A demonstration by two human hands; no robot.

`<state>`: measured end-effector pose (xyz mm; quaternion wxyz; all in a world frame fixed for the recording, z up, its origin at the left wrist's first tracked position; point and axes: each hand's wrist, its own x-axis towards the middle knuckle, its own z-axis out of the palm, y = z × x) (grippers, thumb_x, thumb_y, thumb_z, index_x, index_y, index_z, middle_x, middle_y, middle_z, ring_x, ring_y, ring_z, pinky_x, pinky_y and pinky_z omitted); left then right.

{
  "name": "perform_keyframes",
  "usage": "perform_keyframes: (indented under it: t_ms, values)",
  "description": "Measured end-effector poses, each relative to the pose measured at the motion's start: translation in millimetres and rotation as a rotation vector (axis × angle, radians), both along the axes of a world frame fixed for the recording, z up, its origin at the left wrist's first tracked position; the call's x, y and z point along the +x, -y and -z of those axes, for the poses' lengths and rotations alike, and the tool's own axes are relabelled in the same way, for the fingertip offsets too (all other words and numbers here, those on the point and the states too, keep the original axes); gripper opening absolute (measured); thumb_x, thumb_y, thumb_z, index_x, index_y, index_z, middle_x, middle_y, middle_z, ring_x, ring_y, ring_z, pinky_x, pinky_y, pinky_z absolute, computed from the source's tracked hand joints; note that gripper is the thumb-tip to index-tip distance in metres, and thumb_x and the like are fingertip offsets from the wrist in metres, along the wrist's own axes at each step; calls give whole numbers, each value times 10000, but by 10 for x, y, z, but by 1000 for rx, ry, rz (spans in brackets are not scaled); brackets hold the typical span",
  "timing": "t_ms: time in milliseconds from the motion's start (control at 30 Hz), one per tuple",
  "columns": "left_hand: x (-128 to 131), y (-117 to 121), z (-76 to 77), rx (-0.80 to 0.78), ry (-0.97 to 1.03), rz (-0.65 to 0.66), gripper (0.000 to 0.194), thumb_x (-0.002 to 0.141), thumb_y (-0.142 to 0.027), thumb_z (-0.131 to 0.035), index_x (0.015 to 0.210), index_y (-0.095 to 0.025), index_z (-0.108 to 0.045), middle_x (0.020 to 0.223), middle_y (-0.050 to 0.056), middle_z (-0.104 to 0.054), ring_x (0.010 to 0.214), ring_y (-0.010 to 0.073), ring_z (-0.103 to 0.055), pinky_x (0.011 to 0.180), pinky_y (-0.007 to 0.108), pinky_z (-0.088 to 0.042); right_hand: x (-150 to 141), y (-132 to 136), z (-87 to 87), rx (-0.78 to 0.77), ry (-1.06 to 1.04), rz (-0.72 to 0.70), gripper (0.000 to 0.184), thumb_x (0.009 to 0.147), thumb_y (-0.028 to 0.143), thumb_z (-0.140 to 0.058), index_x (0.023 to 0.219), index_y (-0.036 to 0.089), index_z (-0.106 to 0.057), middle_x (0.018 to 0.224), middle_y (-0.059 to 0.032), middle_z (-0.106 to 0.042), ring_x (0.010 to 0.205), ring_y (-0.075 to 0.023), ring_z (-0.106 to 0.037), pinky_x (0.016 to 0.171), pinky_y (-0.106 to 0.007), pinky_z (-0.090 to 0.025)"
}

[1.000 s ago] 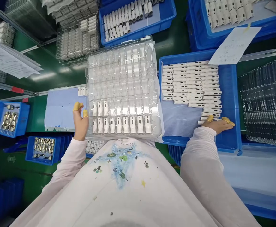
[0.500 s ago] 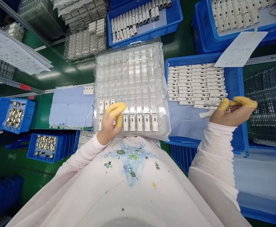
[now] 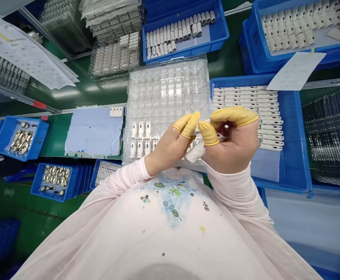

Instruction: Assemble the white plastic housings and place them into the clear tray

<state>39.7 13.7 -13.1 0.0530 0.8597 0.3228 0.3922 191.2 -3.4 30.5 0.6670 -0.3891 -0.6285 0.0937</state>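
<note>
Head camera: the right hand [image 3: 234, 144] clasps a white tube [image 3: 194, 152] over the near right corner of the clear tray [image 3: 170, 89], apparently leaving one end free to place, while the left hand [image 3: 170, 146] curls alongside (its grip I cannot tell).

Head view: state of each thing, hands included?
Clear tray: part-filled, parts seen in two nearest rows.
Bin beside tray: part-filled, parts in rows.
Far bin: part-filled.
Blue sheet: flat, white parts at one corner.
White part: tilted, in right hand.
Right hand: closed on it.
Left hand: fingers bent, grip unclear.
</note>
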Motion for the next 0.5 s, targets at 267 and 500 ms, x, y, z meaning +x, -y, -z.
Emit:
perform_keyframes:
  t_ms: [267,500]
  values:
    - [-262,244,-306,-704,252,275,691,1119,-496,-465,1729,-334,-181,1530,134,-640,1272,218,-735,1072,390,-635,-86,-12,-231,-78,-138,-115,316,953,502,-805,1042,265,-615,875,22,-577,651,-95,-585,491,-243,-442]
    - [-388,355,-584,-1475,631,628,713,963,-508,-771,1595,-306,-511,1519,150,-673,1295,293,-744,1089,446,-633,-209,-31,-218,-133,-265,-65,421,945,680,-726,1043,292,-597,947,7,-503,690,-104,-582,579,-312,-559]
